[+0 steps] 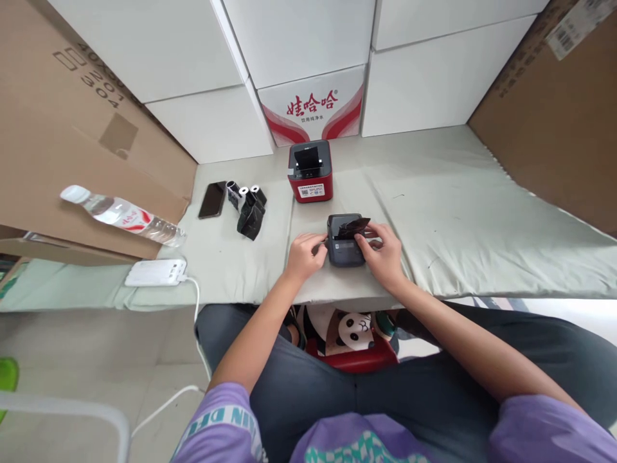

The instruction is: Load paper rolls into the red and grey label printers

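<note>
Right hand (pixel 382 247): fingers curled against the right flank of the dark grey label printer (pixel 344 243), thumb and forefinger pinching the raised black lid (pixel 354 226), which stands tilted open over the body. Left hand (pixel 304 254): fingers bent and pressed to the printer's left flank, steadying it; whether they clasp or merely touch cannot be told. The printer sits on the pale green padded mat (pixel 457 212), near its front edge, directly before the person. Behind the printer, close by, stands a red label printer (pixel 311 172) with a black top slot (a white sticker shows on its front face). Behind that again, against the stack of white cartons, is a white carton with red lettering (pixel 313 106). Left of the grey printer, apart from it, lies a cluster of small paper rolls in black wrapping (pixel 248 206), and just beyond them a black phone (pixel 213 200), face up. Further left, a clear water bottle (pixel 123 215) lies on its side across brown cardboard, and a white power bank (pixel 157 272) with a white cable rests at the mat's front left edge.
</note>
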`<action>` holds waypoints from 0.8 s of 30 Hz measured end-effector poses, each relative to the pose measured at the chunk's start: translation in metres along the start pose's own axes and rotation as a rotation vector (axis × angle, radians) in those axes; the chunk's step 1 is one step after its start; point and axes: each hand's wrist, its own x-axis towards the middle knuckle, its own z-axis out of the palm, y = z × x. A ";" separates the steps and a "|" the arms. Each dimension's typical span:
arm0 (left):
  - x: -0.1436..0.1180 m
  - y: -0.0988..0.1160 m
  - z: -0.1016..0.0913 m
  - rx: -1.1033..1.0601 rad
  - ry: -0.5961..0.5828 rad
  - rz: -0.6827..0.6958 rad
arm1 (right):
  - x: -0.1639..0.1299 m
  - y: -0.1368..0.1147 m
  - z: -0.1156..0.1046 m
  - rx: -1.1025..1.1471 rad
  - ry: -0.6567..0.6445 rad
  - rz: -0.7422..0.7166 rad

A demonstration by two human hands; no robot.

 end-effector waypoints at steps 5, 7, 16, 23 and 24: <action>0.002 0.006 0.000 0.012 0.010 -0.076 | 0.000 0.001 0.003 0.007 0.026 0.080; 0.002 0.009 0.001 0.036 0.000 -0.128 | 0.002 0.001 0.003 -0.013 0.023 0.042; 0.004 0.016 -0.002 0.038 -0.014 -0.317 | 0.009 -0.010 -0.004 -0.025 -0.010 -0.174; 0.006 0.017 -0.004 0.013 -0.010 -0.327 | 0.039 -0.007 -0.005 0.025 -0.103 -0.124; 0.006 0.017 -0.004 0.005 -0.009 -0.325 | 0.045 -0.006 -0.005 0.000 -0.128 -0.107</action>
